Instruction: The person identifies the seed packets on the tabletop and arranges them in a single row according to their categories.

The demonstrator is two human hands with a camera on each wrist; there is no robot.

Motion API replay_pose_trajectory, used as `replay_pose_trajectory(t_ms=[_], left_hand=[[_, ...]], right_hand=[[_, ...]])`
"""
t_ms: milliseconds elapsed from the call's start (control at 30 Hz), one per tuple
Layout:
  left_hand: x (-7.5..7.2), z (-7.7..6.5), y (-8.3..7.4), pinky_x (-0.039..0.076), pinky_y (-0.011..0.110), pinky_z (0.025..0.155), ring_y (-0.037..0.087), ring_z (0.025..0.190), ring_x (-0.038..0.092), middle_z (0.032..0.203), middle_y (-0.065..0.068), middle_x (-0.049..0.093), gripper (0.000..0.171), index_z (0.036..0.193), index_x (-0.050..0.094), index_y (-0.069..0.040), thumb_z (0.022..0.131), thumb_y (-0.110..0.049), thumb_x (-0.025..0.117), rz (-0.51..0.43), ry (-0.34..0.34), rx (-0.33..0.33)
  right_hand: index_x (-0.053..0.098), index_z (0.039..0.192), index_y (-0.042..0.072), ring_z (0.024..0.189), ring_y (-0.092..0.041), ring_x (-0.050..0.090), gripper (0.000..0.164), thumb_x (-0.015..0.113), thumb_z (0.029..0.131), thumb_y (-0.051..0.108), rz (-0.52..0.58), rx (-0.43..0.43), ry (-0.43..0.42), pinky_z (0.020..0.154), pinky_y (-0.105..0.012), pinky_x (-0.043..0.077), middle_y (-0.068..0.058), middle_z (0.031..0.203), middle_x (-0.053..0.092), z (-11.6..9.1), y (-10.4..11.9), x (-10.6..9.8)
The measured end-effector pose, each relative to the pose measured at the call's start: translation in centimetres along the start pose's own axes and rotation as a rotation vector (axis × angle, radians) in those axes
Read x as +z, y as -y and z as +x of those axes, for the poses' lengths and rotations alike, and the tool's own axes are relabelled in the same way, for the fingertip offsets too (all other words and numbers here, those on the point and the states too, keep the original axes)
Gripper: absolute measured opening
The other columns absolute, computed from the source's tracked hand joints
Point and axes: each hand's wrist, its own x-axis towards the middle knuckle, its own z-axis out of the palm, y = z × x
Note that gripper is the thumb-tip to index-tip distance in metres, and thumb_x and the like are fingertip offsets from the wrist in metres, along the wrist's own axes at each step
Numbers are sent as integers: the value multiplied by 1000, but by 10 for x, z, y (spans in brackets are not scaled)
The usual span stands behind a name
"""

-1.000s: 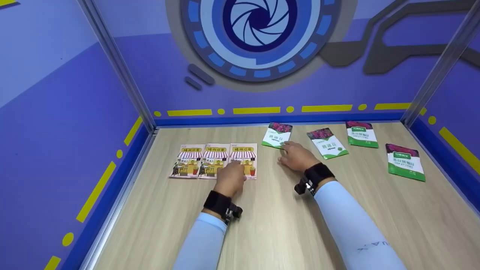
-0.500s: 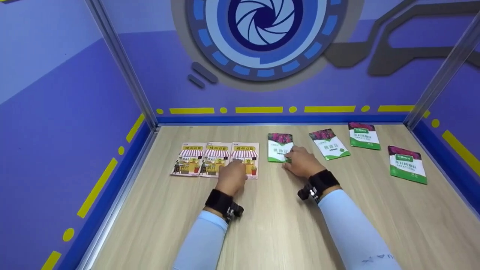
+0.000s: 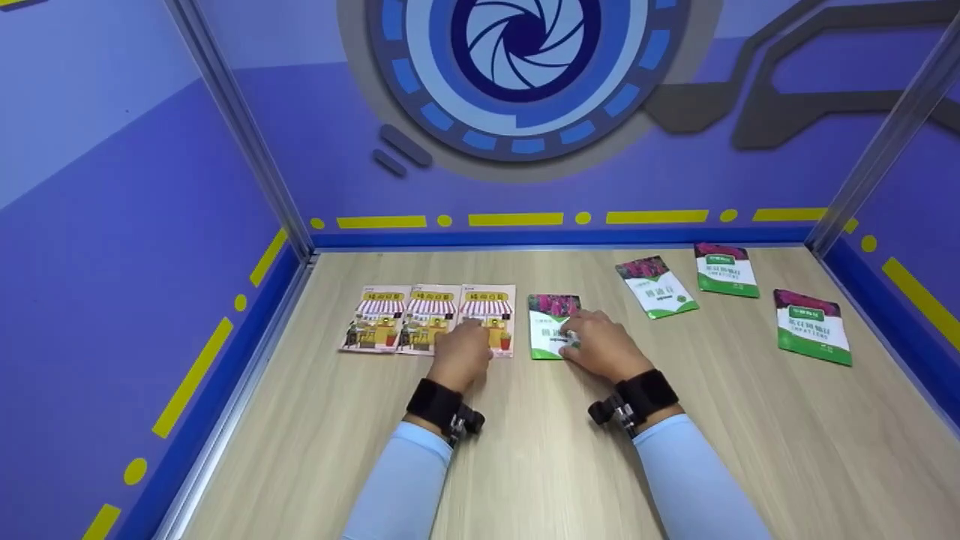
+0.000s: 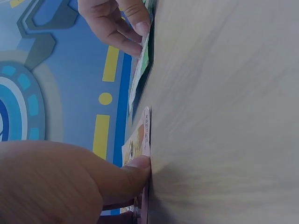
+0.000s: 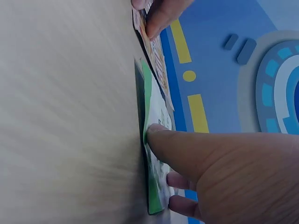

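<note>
Three pink packets printed with a striped-awning shopfront lie in a touching row at the table's left: the left one (image 3: pixel 373 322), the middle one (image 3: pixel 426 319), the right one (image 3: pixel 498 304). My left hand (image 3: pixel 461 358) rests on the right one, thumb (image 4: pixel 136 170) on its near edge and fingertips on its face. Beside that row, across a narrow gap, is a green-and-white seed packet (image 3: pixel 544 334) with magenta flowers. My right hand (image 3: pixel 609 351) holds it at its right side, thumb (image 5: pixel 156 131) on the face. Dark shadow shows under its near edge in both wrist views.
Three more seed packets lie at the right: a tilted one (image 3: pixel 658 289), one near the back edge (image 3: pixel 726 271) and one farther right (image 3: pixel 812 328). Blue-purple panels (image 3: pixel 97 300) wall the wooden table (image 3: pixel 517 450) at the left, back and right.
My right hand has drawn the seed packet from near the back edge toward the front, level with the pink row, and it has straightened. My left hand has stayed on the right pink packet.
</note>
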Motion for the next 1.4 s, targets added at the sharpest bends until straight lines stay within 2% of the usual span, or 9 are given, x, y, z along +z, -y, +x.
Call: replay_pose_trajectory(t_ms=[100, 367, 667, 833, 1100, 1400], left_hand=[[-2, -1, 1, 48, 52, 77, 26, 93, 67, 105, 6, 72, 19, 99, 76, -13, 90, -30, 79, -16, 4, -12], [-5, -2, 1, 46, 62, 94, 28, 99, 67, 107, 6, 71, 26, 105, 75, -12, 89, -32, 81, -32, -24, -3], [-4, -1, 1, 46, 60, 93, 27, 100, 67, 107, 5, 72, 24, 104, 75, -14, 89, -32, 81, -38, -15, -8], [-3, -1, 2, 44, 63, 98, 26, 101, 67, 107, 5, 72, 24, 104, 75, -14, 90, -33, 80, -31, -8, -12], [-5, -4, 0, 43, 67, 98, 25, 96, 68, 104, 4, 73, 18, 97, 75, -15, 86, -28, 83, -36, -46, 5], [-4, -4, 0, 42, 67, 100, 28, 99, 69, 111, 7, 73, 23, 101, 75, -14, 88, -31, 81, -8, -39, 13]], right_hand=[[70, 135, 18, 139, -39, 47, 48, 77, 92, 39, -27, -4, 19, 103, -72, 40, -18, 150, 54, 1, 3, 2], [68, 138, 26, 139, -37, 45, 47, 71, 96, 46, -44, -12, 16, 102, -72, 39, -10, 153, 52, 3, 9, 7], [61, 145, 30, 140, -36, 43, 54, 67, 97, 52, -71, -10, 36, 101, -69, 39, -3, 156, 50, 2, 13, 12], [59, 147, 32, 141, -37, 42, 55, 66, 97, 53, -74, -8, 46, 102, -71, 38, -1, 159, 48, 2, 15, 12], [59, 147, 31, 137, -34, 46, 55, 66, 97, 54, -74, -24, 23, 98, -72, 39, 1, 158, 49, 1, 15, 12], [58, 148, 32, 139, -34, 45, 57, 66, 96, 56, -85, -32, 29, 99, -75, 38, 1, 159, 48, 0, 13, 14]])
